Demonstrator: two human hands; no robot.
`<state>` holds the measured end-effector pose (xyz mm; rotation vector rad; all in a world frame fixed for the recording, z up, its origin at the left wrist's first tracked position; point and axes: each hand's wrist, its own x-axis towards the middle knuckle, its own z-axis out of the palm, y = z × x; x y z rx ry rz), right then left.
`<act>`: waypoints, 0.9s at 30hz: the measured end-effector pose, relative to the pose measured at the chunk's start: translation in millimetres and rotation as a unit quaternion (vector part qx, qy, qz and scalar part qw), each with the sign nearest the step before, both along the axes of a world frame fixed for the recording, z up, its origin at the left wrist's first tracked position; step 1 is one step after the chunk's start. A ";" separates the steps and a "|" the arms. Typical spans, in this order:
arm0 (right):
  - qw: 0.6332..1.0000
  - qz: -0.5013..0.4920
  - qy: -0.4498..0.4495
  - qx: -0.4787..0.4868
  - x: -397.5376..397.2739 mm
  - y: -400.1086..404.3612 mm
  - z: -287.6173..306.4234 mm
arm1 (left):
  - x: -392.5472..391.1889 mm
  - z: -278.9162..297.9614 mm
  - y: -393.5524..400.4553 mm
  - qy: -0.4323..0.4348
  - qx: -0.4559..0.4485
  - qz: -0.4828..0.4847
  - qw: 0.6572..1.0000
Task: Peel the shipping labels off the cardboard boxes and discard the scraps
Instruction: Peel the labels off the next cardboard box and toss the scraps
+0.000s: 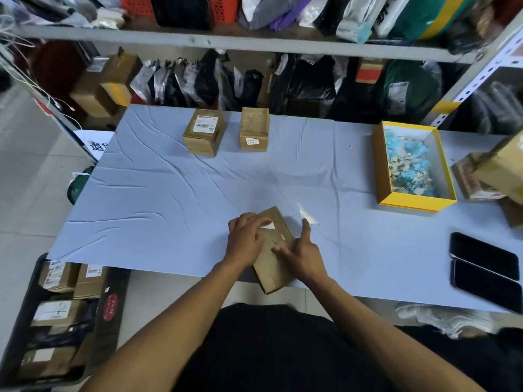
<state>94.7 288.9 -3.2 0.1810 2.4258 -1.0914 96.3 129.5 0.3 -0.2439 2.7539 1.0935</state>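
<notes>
A brown cardboard box [273,267] lies at the table's near edge, tilted, with a small white label remnant [268,225] on its top. My left hand [244,240] rests on the box's left side, its fingers curled at the remnant. My right hand [302,256] holds the box's right side, thumb raised and fingers spread on the top face. A clear scrap [307,215] lies on the cloth just right of the box. Two more boxes stand at the far side: one with a full label [204,132], one with a small label [254,128].
A yellow tray [380,165] with blue and white scraps sits at the right. Beside it are stacked cardboard boxes [492,171]. Two dark phones [485,271] lie at the near right. A black crate [110,312] of labelled boxes stands on the floor at left. Shelves of parcels run behind.
</notes>
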 end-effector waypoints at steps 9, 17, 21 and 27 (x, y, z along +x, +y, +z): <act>0.999 0.017 0.014 0.047 -5.5 5.0 2.3 | 4.1 2.8 1.8 -0.043 -0.034 0.016 0.998; 0.994 -0.089 0.018 0.067 -8.7 9.6 2.9 | 12.9 -0.1 -0.7 -0.051 0.023 0.013 0.998; 0.994 -0.096 0.019 0.053 -9.3 9.1 0.4 | 9.4 0.1 -0.8 -0.065 0.025 0.017 0.997; 0.994 -0.088 0.026 0.061 -11.7 10.1 -0.5 | 4.8 2.1 -2.8 -0.089 0.039 0.012 0.995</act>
